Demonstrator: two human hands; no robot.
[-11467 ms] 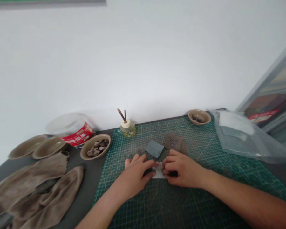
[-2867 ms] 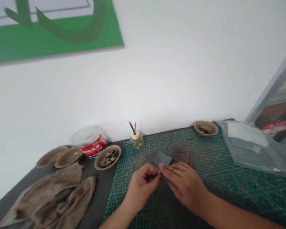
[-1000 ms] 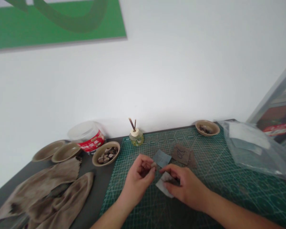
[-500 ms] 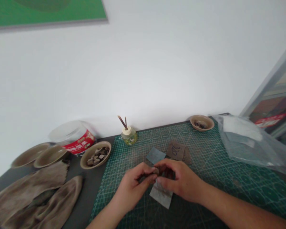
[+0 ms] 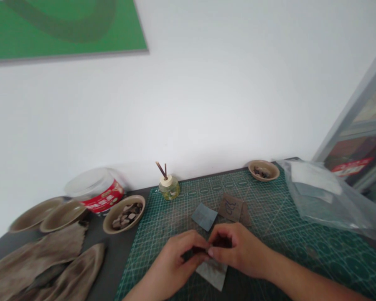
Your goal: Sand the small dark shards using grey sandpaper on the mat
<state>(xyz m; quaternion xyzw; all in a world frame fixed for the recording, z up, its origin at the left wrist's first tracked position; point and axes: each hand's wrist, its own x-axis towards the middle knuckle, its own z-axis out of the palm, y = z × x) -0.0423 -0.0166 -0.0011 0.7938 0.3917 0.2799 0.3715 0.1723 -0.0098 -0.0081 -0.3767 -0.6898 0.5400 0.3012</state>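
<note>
My left hand (image 5: 174, 261) and my right hand (image 5: 238, 249) meet low on the green cutting mat (image 5: 269, 246), their fingers curled together. Between the fingertips they pinch a small dark piece (image 5: 200, 250), mostly hidden, so its shape cannot be made out. A pale grey sheet (image 5: 212, 274) sticks out under the fingers. Just beyond the hands lies a blue-grey square of paper (image 5: 203, 216). To its right, a brown sheet with handwritten marks (image 5: 230, 207) overlaps another brown piece (image 5: 246, 217).
A bowl of dark fragments (image 5: 108, 221) and a smaller one (image 5: 263, 170) sit near the mat. A reed diffuser (image 5: 168, 187), a lidded tub with a red label (image 5: 97, 196), two shallow bowls (image 5: 48, 216), brown cloths (image 5: 40, 267) and a clear plastic bag (image 5: 319, 196) surround it.
My hands have come closer together around the small piece. The grey sheet, held in my right hand a second ago, now sits below the joined fingers. The view has shifted slightly.
</note>
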